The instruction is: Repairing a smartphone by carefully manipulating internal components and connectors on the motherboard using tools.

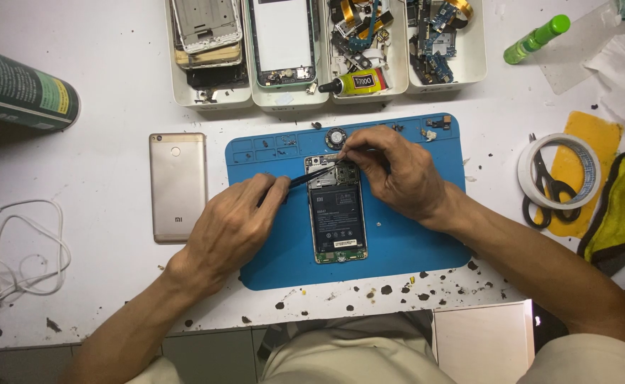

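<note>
An opened phone (337, 217), back off, black battery showing, lies upright on a blue work mat (412, 245). My left hand (234, 227) rests on the mat's left part and holds a thin dark tool (311, 176) whose tip reaches the phone's upper board. My right hand (394, 171) sits over the phone's top right corner, fingertips pinched at the top edge; I cannot tell what they pinch. A gold phone back cover (177, 186) lies left of the mat.
White bins (213, 98) of phone frames and circuit parts, with a glue tube (358, 83), line the far edge. A green can (20, 89) lies far left, white earphones (20, 249) near left. Scissors (551, 192) on a tape roll, a yellow cloth (622, 206) and a green bottle (536, 39) sit right.
</note>
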